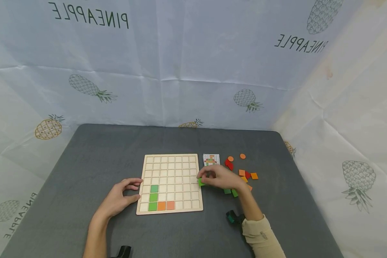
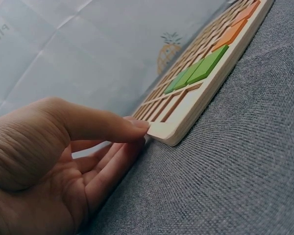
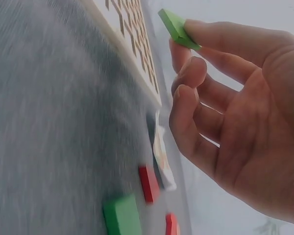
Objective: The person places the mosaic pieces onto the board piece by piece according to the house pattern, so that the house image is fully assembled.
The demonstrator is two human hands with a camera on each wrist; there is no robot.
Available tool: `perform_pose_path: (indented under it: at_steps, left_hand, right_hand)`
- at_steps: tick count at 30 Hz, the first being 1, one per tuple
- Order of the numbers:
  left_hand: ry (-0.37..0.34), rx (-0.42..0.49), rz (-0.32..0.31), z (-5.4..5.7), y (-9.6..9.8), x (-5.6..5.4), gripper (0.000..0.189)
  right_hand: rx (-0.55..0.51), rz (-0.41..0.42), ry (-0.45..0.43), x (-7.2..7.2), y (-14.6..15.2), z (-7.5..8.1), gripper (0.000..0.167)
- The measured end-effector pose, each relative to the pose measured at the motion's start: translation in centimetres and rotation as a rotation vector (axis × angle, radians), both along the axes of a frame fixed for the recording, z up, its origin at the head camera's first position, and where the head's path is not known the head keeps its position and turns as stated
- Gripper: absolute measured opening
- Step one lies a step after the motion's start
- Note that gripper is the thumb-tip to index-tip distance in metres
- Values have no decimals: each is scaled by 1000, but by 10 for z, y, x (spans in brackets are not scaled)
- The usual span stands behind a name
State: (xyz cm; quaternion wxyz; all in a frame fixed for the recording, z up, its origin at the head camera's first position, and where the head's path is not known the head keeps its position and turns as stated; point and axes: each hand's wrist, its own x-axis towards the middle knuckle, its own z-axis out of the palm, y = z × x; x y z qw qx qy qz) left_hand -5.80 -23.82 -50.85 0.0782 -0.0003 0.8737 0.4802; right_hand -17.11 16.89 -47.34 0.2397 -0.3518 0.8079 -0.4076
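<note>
A wooden grid board (image 1: 171, 168) lies on the table, with three green square tiles (image 1: 153, 197) up its second column and two orange ones (image 1: 161, 205) along the bottom row. My left hand (image 1: 117, 197) rests at the board's left edge, thumb (image 2: 132, 128) and index fingertip touching its side. Between thumb and fingers, my right hand (image 1: 220, 176) pinches a green square tile (image 3: 176, 29), raised above the table by the board's right edge. Under that hand lie loose green tiles (image 1: 227, 191), partly hidden by the wrist.
A printed pattern card (image 1: 211, 158) lies right of the board. Beyond it are scattered red (image 1: 229, 164) and orange tiles (image 1: 254, 176) and orange discs (image 1: 243, 156). A pineapple-print cloth (image 1: 193, 53) hangs behind the grey table (image 1: 109, 143).
</note>
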Motion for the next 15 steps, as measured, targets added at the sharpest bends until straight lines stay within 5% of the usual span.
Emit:
perform_pose_path:
  at_steps: [15]
  left_hand:
    - [5, 1, 3, 0, 0, 1, 55]
  right_hand:
    - [-29, 65, -11, -7, -48, -8, 20]
